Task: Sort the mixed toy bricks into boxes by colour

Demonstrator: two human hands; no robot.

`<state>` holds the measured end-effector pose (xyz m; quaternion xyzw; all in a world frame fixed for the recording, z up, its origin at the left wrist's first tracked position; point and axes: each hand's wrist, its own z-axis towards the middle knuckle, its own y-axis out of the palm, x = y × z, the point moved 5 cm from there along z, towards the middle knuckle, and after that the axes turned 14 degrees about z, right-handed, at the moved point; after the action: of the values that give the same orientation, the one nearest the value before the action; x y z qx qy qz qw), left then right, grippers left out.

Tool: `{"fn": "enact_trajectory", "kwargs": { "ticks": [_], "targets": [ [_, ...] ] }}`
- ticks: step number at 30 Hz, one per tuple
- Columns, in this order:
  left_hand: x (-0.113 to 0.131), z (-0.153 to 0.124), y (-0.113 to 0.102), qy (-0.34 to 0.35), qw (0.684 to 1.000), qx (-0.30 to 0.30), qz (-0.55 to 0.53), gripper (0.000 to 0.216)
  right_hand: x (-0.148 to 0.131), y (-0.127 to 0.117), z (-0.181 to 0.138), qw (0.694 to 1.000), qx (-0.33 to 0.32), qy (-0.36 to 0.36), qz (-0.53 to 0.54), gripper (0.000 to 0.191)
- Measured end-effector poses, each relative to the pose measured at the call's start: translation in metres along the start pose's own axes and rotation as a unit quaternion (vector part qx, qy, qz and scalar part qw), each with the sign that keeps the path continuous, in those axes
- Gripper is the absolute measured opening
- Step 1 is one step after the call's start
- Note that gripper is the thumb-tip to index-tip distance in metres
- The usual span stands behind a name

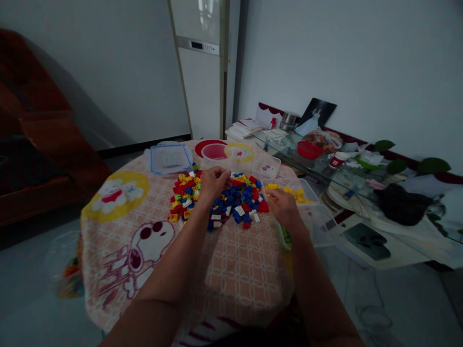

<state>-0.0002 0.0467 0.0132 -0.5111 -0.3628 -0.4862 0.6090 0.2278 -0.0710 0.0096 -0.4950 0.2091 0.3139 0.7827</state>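
Note:
A heap of small toy building bricks (pixel 235 196) in blue, red, yellow, white and green is spread over the round table's patterned cloth (pixel 238 270). My left hand (pixel 213 183) is over the heap's far middle, thumb and fingers pinched together; whatever lies between them is too small to make out. At the heap's right edge is my right hand (pixel 284 206), its fingers curled together beside the clear plastic box (pixel 314 190) that holds yellow bricks (pixel 298 194). I cannot see what those fingers hold. Green bricks (pixel 286 236) show in a nearer box, partly covered by my right wrist.
A blue-rimmed lid (pixel 171 159) lies at the back left, near a pink bowl (pixel 214 152). To the right, a glass shelf (pixel 289 150) carries a red bowl (pixel 310 149), a paper cup (pixel 337 160) and papers. A phone (pixel 367 241) rests below it. A wooden chair (pixel 43 125) stands left.

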Motion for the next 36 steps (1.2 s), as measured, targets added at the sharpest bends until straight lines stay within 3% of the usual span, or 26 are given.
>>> {"fn": "enact_trajectory", "kwargs": {
  "ticks": [4, 8, 11, 17, 22, 25, 29, 33, 36],
  "targets": [
    [-0.006, 0.015, -0.038, 0.006, 0.998, 0.060, -0.014, 0.021, -0.009, 0.042, 0.016, 0.994, -0.015, 0.083, -0.076, 0.030],
    [-0.008, 0.021, -0.060, 0.011, 0.994, 0.108, -0.030, 0.023, -0.016, 0.049, 0.053, 0.986, -0.022, 0.119, -0.111, 0.027],
    [-0.013, 0.022, -0.065, 0.000, 0.994, 0.101, -0.034, 0.024, -0.021, 0.046, 0.080, 0.986, -0.015, 0.120, -0.114, 0.028],
    [-0.023, 0.027, -0.060, -0.007, 0.994, 0.106, 0.008, 0.021, -0.010, 0.041, 0.097, 0.975, -0.017, 0.165, -0.144, 0.030],
    [-0.017, 0.028, -0.018, 0.069, 0.990, 0.007, 0.120, 0.017, -0.007, 0.035, 0.104, 0.976, 0.021, 0.168, -0.140, 0.032],
    [-0.017, 0.026, -0.008, 0.088, 0.982, -0.014, 0.165, 0.016, -0.001, 0.047, 0.106, 0.969, -0.054, 0.197, -0.139, 0.025],
    [-0.023, 0.028, -0.018, 0.072, 0.985, 0.009, 0.156, 0.020, 0.003, 0.070, 0.105, 0.968, -0.150, 0.170, -0.113, 0.027],
    [-0.026, 0.029, -0.024, 0.060, 0.986, 0.015, 0.153, 0.021, 0.007, 0.088, 0.103, 0.962, -0.210, 0.132, -0.113, 0.031],
    [-0.024, 0.027, -0.018, 0.059, 0.988, 0.002, 0.146, 0.020, 0.008, 0.093, 0.103, 0.962, -0.217, 0.123, -0.112, 0.028]
  ]
}}
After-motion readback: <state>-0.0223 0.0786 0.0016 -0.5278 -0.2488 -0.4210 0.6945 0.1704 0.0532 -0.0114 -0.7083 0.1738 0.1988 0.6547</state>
